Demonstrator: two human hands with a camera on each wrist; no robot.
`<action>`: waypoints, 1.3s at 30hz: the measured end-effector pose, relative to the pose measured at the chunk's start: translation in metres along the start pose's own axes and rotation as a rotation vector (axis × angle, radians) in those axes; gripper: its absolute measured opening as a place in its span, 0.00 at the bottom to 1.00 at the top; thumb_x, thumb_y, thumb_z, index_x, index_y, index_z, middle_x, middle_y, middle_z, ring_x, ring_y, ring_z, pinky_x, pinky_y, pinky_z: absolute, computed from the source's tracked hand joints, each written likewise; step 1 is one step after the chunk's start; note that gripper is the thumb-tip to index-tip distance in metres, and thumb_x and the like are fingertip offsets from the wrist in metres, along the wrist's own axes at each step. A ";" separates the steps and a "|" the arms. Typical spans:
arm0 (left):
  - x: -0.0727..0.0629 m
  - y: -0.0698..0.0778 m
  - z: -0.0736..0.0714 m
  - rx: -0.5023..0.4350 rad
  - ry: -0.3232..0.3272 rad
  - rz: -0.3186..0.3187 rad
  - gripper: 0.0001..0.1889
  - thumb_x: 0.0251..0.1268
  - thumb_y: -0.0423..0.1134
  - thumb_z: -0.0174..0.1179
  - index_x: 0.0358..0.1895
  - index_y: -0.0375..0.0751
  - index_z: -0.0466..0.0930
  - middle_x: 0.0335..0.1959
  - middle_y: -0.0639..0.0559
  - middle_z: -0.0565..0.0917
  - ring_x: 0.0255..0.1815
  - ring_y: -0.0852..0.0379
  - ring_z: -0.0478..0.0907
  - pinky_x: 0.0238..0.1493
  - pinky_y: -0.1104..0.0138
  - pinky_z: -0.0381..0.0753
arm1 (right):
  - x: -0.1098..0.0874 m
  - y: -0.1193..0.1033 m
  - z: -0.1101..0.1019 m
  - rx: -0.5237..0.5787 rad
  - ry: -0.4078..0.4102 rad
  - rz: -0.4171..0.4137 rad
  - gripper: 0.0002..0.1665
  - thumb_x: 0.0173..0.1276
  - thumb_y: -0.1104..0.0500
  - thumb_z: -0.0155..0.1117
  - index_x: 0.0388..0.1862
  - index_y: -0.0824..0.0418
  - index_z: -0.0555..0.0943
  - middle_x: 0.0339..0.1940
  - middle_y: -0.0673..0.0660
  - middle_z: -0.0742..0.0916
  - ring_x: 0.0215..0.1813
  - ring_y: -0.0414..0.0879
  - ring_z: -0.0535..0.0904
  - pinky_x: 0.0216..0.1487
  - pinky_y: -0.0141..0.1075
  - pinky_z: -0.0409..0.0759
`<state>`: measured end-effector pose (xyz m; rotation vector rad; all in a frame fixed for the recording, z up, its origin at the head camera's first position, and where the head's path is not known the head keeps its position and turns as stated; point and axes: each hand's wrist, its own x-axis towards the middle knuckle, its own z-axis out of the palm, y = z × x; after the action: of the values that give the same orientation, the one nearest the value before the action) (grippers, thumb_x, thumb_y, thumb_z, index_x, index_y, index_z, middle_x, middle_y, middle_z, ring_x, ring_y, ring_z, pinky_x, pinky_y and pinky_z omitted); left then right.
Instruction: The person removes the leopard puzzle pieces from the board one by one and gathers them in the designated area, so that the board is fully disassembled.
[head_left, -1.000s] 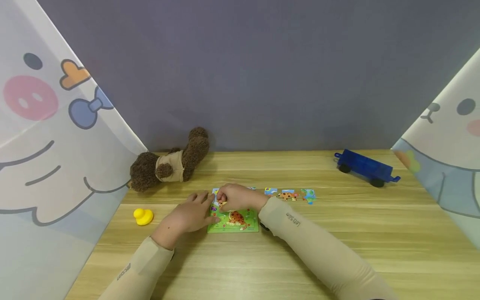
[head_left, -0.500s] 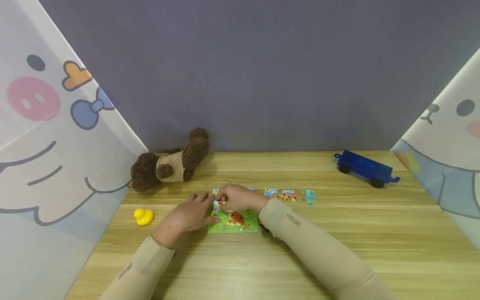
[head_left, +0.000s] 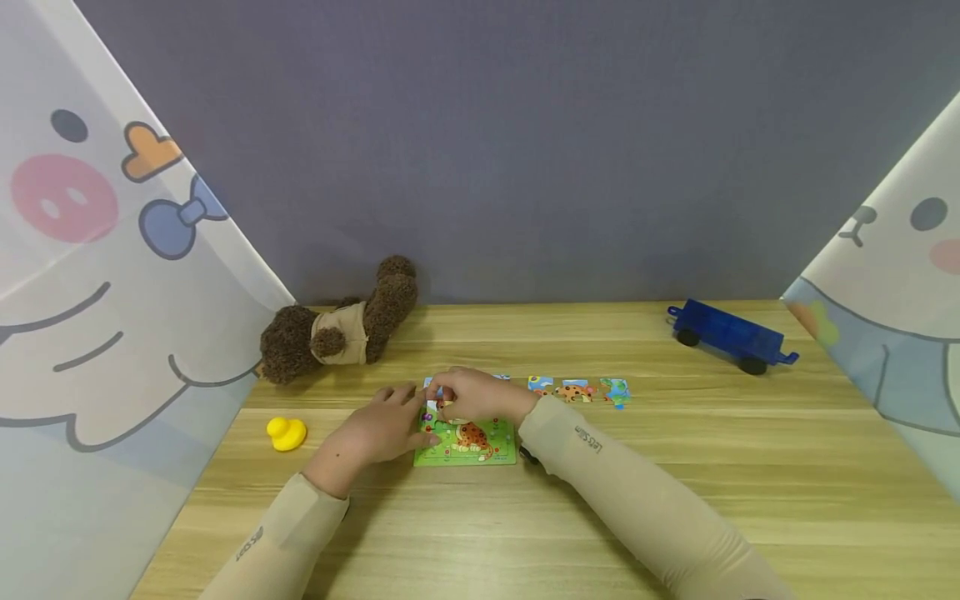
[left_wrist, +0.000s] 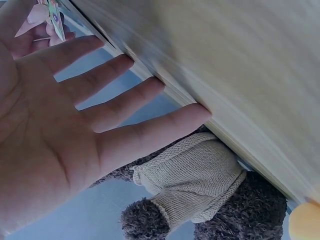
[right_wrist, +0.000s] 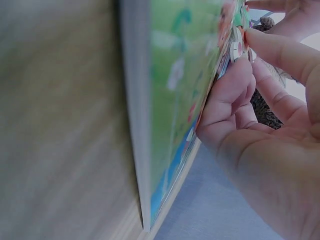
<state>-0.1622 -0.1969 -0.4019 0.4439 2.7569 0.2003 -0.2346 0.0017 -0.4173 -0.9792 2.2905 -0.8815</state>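
Observation:
A green puzzle board (head_left: 465, 457) with a spotted leopard picture lies on the table. My right hand (head_left: 474, 394) is over its upper left part, pinching a small puzzle piece (right_wrist: 237, 49) between thumb and fingers close to the board's face. In the left wrist view the piece (left_wrist: 56, 21) appears tilted in the fingers. My left hand (head_left: 382, 427) lies at the board's left side with fingers spread and straight, fingertips at the table and the thumb over the board's left edge. The right hand covers part of the board's upper area.
Several loose puzzle pieces (head_left: 575, 392) lie in a row right of the board. A brown teddy bear (head_left: 341, 335) lies at the back left, with a yellow rubber duck (head_left: 287, 433) nearer. A blue toy wagon (head_left: 727, 333) stands at the back right, before the grey back wall (head_left: 525, 167).
The right hand's index finger has shifted slightly to the left over the board, showing more of the piece's area. The left hand and the loose pieces have stayed in place.

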 end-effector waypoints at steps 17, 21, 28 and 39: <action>0.000 0.000 0.000 0.024 0.012 0.014 0.45 0.77 0.63 0.61 0.84 0.38 0.62 0.85 0.31 0.60 0.82 0.20 0.59 0.68 0.26 0.76 | 0.001 0.002 0.000 0.044 -0.041 0.014 0.12 0.81 0.59 0.63 0.60 0.52 0.81 0.46 0.52 0.87 0.35 0.41 0.78 0.37 0.32 0.78; 0.001 -0.001 0.001 0.027 0.008 0.008 0.45 0.77 0.64 0.61 0.84 0.37 0.61 0.86 0.31 0.60 0.82 0.20 0.59 0.68 0.26 0.76 | 0.001 0.001 0.001 0.070 -0.040 0.021 0.10 0.81 0.60 0.62 0.58 0.54 0.81 0.46 0.52 0.87 0.37 0.42 0.79 0.38 0.33 0.79; 0.000 0.000 -0.001 0.027 -0.006 -0.002 0.46 0.77 0.64 0.60 0.85 0.36 0.60 0.86 0.31 0.59 0.83 0.21 0.58 0.69 0.26 0.76 | 0.000 0.006 -0.001 0.103 -0.036 0.005 0.08 0.82 0.59 0.63 0.55 0.55 0.81 0.47 0.53 0.86 0.42 0.42 0.78 0.41 0.33 0.79; 0.000 0.001 -0.001 0.036 -0.010 -0.003 0.47 0.77 0.65 0.59 0.85 0.37 0.59 0.86 0.32 0.58 0.83 0.21 0.58 0.70 0.27 0.75 | -0.001 0.016 -0.006 0.335 -0.037 0.032 0.07 0.82 0.59 0.63 0.54 0.58 0.80 0.47 0.55 0.86 0.44 0.44 0.84 0.47 0.36 0.91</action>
<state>-0.1620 -0.1962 -0.4003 0.4488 2.7551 0.1470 -0.2452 0.0129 -0.4246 -0.8010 2.0333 -1.1760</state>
